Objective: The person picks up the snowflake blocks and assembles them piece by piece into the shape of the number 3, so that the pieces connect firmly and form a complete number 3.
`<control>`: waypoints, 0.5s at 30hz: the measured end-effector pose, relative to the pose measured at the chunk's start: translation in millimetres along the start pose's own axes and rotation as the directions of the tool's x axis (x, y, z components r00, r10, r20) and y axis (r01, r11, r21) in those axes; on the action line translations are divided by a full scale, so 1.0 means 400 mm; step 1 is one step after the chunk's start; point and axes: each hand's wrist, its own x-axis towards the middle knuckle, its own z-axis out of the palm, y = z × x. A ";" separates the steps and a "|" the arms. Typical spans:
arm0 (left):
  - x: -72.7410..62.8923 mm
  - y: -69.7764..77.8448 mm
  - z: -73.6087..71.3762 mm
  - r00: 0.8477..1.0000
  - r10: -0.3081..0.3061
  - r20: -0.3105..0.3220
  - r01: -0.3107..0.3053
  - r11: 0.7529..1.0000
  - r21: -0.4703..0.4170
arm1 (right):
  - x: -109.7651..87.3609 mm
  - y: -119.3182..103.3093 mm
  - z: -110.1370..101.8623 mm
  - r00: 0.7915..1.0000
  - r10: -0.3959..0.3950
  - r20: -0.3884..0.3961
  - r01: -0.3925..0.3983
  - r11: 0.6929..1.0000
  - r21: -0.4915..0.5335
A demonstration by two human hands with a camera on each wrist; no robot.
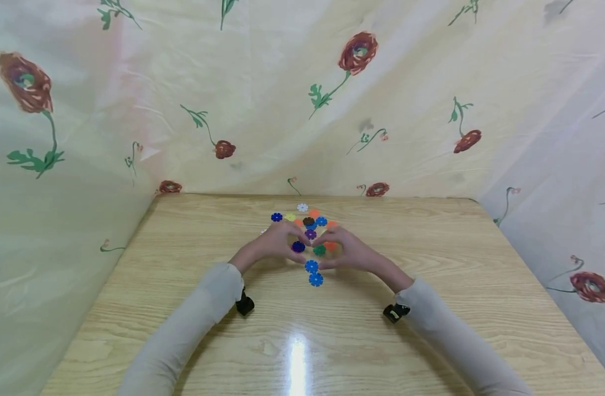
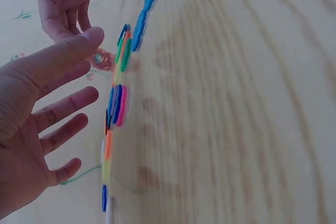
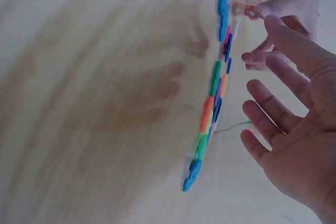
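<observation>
My left hand (image 1: 273, 241) and right hand (image 1: 354, 251) are held facing each other over a group of small notched plastic discs, fingers gently bent and spread, nothing in either. Between them, a dark blue disc (image 1: 298, 247), a green disc (image 1: 319, 250) and a purple disc (image 1: 310, 234) show. Two joined-looking blue discs (image 1: 313, 273) lie nearest me, just below the thumbs. In the left wrist view the left palm (image 2: 21, 114) hovers beside the edge-on discs. The right wrist view has the right palm (image 3: 302, 129) likewise apart from them. Some discs are hidden behind the hands.
Behind the hands lie a white disc (image 1: 302, 207), a brown disc (image 1: 308, 221), a yellow disc (image 1: 290, 218) and several orange ones. The wooden table (image 1: 183, 247) ends at a flowered cloth (image 1: 263, 110). Black wrist cameras hang beneath both sleeves.
</observation>
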 end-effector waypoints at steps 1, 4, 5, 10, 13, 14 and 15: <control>0.002 0.001 0.003 1.000 0.016 0.011 -0.016 1.000 0.021 | -0.003 -0.001 0.003 1.000 -0.006 0.013 0.006 1.000 -0.006; 0.006 0.006 0.011 0.998 0.042 0.042 -0.045 0.995 0.083 | -0.012 0.000 0.011 0.998 -0.030 0.055 0.032 0.999 -0.026; 0.006 0.007 0.012 0.998 0.046 0.050 -0.051 0.993 0.105 | -0.015 0.001 0.014 0.997 -0.038 0.070 0.041 0.999 -0.035; 0.010 0.017 0.021 0.995 0.052 0.088 -0.062 0.991 0.119 | -0.022 0.006 0.026 0.989 -0.076 0.123 0.082 0.996 -0.042; 0.012 0.019 0.027 0.993 0.036 0.113 -0.049 0.992 0.115 | -0.024 0.007 0.032 0.985 -0.087 0.146 0.092 0.995 -0.031; 0.013 0.019 0.029 0.992 0.031 0.119 -0.045 0.992 0.116 | -0.024 0.007 0.034 0.983 -0.097 0.153 0.103 0.994 -0.031; 0.013 0.018 0.031 0.992 0.025 0.123 -0.039 0.992 0.119 | -0.025 0.007 0.036 0.981 -0.105 0.163 0.112 0.993 -0.036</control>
